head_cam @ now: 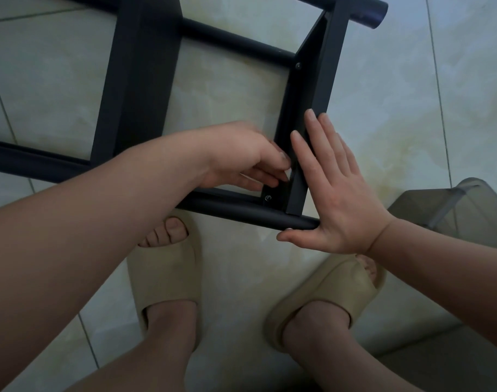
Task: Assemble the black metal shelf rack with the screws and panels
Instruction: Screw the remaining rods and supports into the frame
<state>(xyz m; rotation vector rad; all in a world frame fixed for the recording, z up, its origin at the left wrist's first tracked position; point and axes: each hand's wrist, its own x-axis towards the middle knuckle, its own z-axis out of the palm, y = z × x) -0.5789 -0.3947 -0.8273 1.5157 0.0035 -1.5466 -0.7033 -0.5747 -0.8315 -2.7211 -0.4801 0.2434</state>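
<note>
Nearest, the left hand (241, 159) is curled, fingertips (278, 179) bunched at the inner lower corner of the black side panel (323, 80) — whether anything is pinched cannot be told. The right hand (337, 199) is laid flat, fingers straight, against the panel's outer face, thumb under the rack's tube (236, 208). A screw (268, 197) is seated just below the left fingertips; beige slides (168, 278) are seen beneath on tiled floor (411, 108)

Left hand (241, 158), right hand (336, 199) on rack (145, 80)
</note>
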